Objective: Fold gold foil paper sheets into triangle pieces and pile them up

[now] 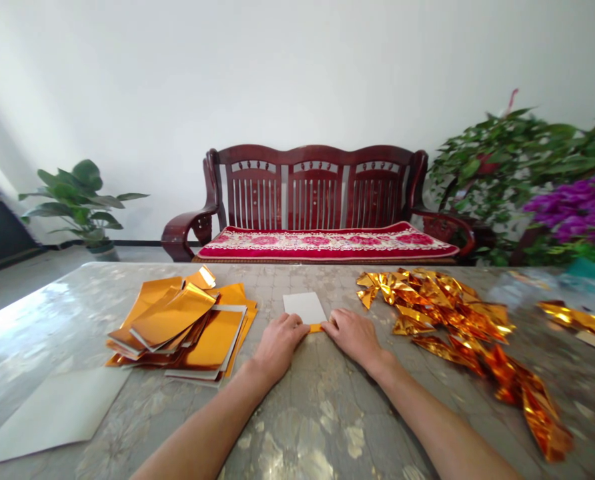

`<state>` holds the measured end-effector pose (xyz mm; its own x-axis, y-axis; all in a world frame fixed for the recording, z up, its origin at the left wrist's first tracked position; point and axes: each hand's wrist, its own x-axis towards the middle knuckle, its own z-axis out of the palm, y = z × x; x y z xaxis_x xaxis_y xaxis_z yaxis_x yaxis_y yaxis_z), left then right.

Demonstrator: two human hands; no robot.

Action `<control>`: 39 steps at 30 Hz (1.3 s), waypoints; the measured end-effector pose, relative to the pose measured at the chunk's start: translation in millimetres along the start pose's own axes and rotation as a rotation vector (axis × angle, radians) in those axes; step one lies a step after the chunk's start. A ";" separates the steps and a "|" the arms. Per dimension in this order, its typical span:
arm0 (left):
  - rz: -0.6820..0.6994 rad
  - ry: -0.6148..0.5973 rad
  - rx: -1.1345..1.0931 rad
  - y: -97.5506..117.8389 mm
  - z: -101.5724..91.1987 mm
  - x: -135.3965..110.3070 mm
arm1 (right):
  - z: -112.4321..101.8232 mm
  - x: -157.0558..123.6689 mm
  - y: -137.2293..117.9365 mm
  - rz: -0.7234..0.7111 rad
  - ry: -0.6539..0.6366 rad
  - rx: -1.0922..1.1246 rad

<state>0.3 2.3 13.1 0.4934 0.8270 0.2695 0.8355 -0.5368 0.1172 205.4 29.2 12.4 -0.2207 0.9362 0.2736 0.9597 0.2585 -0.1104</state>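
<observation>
A small sheet of foil paper [305, 307] lies in front of me, white side up, with its near edge folded over into a narrow gold strip. My left hand [283, 339] pinches the left end of that fold, fingers curled on the table. At the right end, my right hand [353, 333] grips the same fold between thumb and fingers. Left of my hands is a loose pile of gold foil sheets [212, 339], some with white backs showing. To the right lies a heap of folded gold foil pieces [437, 300].
A pale sheet [52, 410] lies at the table's left. Clear plastic wrapping [520, 290] and another gold piece [577, 319] are at the right. Beyond the patterned table [297, 427] stands a dark red wooden bench [312, 193], with potted plants [80, 200] and purple flowers [580, 210] at the sides.
</observation>
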 end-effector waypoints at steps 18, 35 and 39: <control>0.012 -0.097 0.221 19.8 -1.1 -1.6 | -3.5 -10.2 1.6 -0.562 0.115 0.043; -0.095 -0.161 0.241 24.9 -7.8 -13.0 | 0.1 -6.0 21.4 -0.339 0.093 -0.017; -0.083 -0.152 0.198 25.7 -5.3 -14.1 | 1.1 -4.8 25.6 -0.194 0.115 0.033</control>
<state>13.5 -24.0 17.4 0.4393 0.8905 0.1184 0.8984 -0.4351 -0.0605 230.8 31.6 7.2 -0.3773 0.8354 0.3997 0.8947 0.4403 -0.0756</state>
